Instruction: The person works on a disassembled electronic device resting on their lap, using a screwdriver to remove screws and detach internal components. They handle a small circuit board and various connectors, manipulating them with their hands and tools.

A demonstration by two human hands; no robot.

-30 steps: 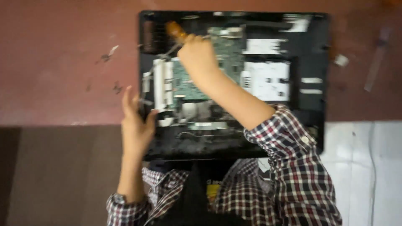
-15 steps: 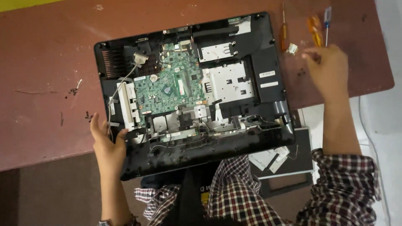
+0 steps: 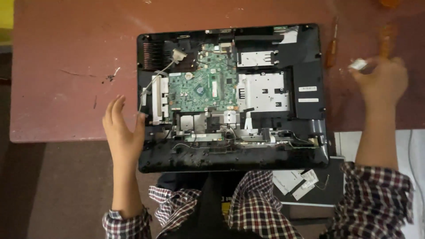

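An opened black computer chassis (image 3: 310, 57) lies on the reddish-brown table (image 3: 66, 66), showing a green circuit board (image 3: 208, 86) and silver metal plates (image 3: 263, 90). My left hand (image 3: 121, 128) rests against the chassis's left edge with its fingers spread and holds nothing. My right hand (image 3: 383, 82) is over the table to the right of the chassis, blurred. Its fingertips are at a small white piece (image 3: 357, 64); whether they grip it is unclear. Orange-handled screwdrivers (image 3: 331, 48) lie on the table just beyond that hand.
The chassis's near edge overhangs the table toward my lap. A flat black item with white labels (image 3: 310, 186) sits below the lower right corner. A white surface (image 3: 416, 150) lies at the far right, and scratches mark the table at the left.
My right hand left the circuit board, where it held an orange-handled screwdriver, and moved to the table at the right. My left hand stayed at the chassis's left edge.
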